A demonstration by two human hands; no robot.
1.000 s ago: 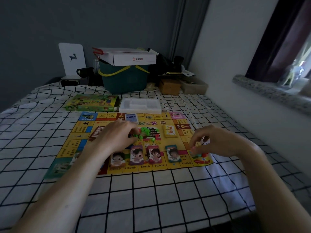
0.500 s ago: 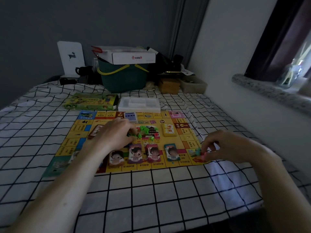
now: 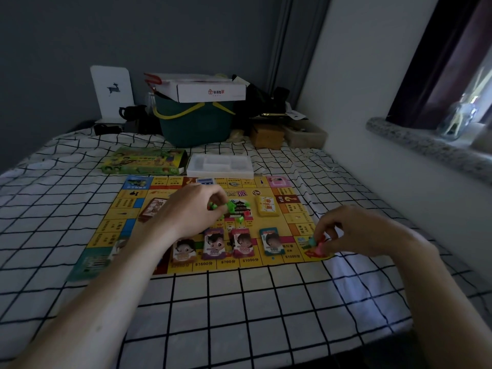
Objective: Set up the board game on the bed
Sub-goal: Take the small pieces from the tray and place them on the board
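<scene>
- While pinching the small red pawn at the board's near-right corner, about four o'clock from the board's middle, best to lower straight down onto the arrow square and let go only once the base sits flat; soft bedding under the board likely tips light pieces.
- Worth keeping the pawn just beside the blue-green piece already at that corner, without knocking it.
- Right hand: knuckles up, wrist low over the checked sheet, fingers curled in with thumb and fingertips closed around the red pawn at the corner square.
- Left hand: reaching across from seven o'clock to the board's centre, fingers curled down among the green houses; seems to be nipping one or two, though exactly what sits between the fingertips cannot be told.
- Better to shift the green houses in small lots, lifting clear of the yellow card stack at three o'clock of the pile and the four character cards along the near edge.
- Board lying flat and open in the middle of the bed; game box and white tray just beyond its far edge at twelve o'clock, with a green basket farther back.
</scene>
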